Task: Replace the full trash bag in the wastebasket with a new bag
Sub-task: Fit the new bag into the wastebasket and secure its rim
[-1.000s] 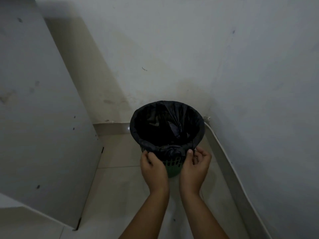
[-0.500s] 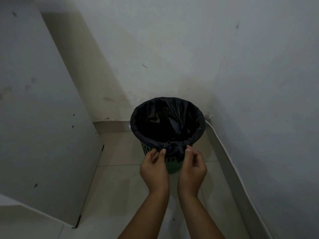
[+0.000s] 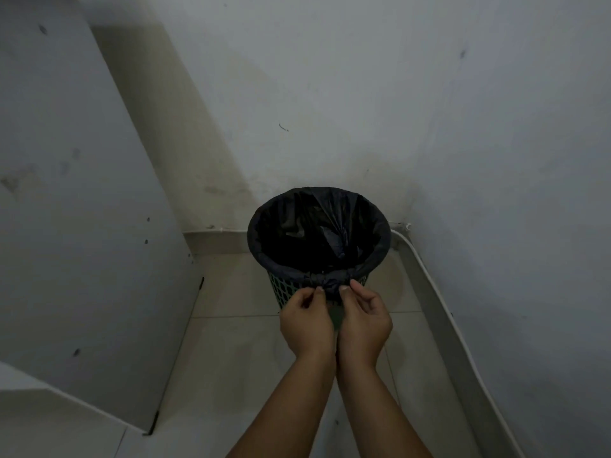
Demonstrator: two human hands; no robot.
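Note:
A green mesh wastebasket [image 3: 283, 289] stands on the tiled floor in a room corner. A black trash bag [image 3: 317, 233] lines it, folded over the rim, and its inside is dark. At the near rim the bag's slack is bunched into a knot [image 3: 331, 283]. My left hand [image 3: 307, 320] pinches the bunched plastic from the left with thumb and fingers. From the right, my right hand [image 3: 363, 320] pinches the same bunch. The two hands are side by side, nearly touching.
White walls [image 3: 330, 94] meet right behind the basket. A grey cabinet panel [image 3: 82, 209] stands at the left. A white pipe [image 3: 439, 292] runs along the right wall's base. Pale floor tiles [image 3: 231, 358] lie in front.
Both hands have moved inward along the near rim and come together. The bag's loose edge is now gathered into a tight bunch between them.

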